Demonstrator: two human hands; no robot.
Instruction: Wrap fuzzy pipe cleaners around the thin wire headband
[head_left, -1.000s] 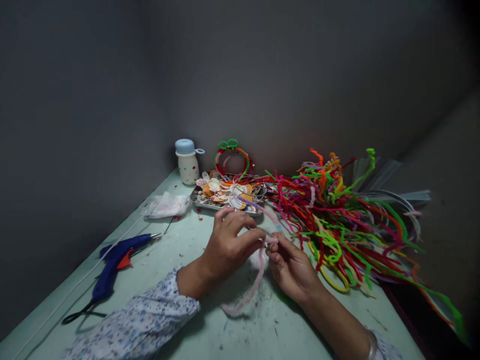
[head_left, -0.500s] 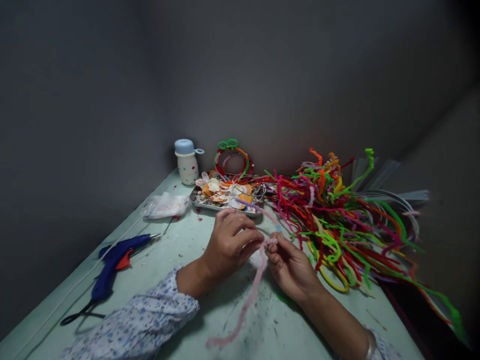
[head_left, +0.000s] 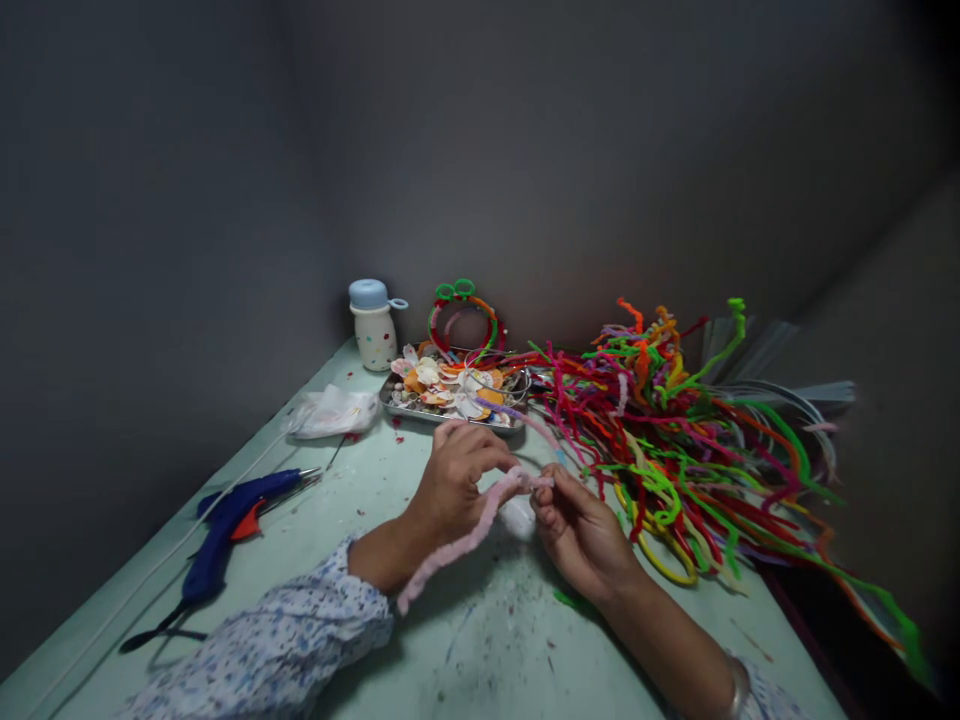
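A pale pink pipe cleaner [head_left: 457, 545] runs from my fingertips back over my left wrist. My left hand [head_left: 457, 485] is closed, pinching its upper end. My right hand [head_left: 581, 535] is closed too, pinching the same end from the other side, fingertips almost touching the left ones. Both hands hover just above the pale green table [head_left: 480, 640]. A small white fluffy bit [head_left: 517, 515] sits under the fingers.
A big heap of coloured pipe cleaners [head_left: 675, 440] lies to the right. A metal tray [head_left: 450, 395] of craft bits, a white bottle with a blue cap [head_left: 373, 325] and a pipe-cleaner ring [head_left: 463, 320] stand at the back. A blue glue gun [head_left: 225, 525] and white bag [head_left: 334, 410] lie left.
The pink pipe cleaner's free tail has swung from hanging down toward me on the table to lying left across my left wrist. Both hands stayed pinched at its top end.
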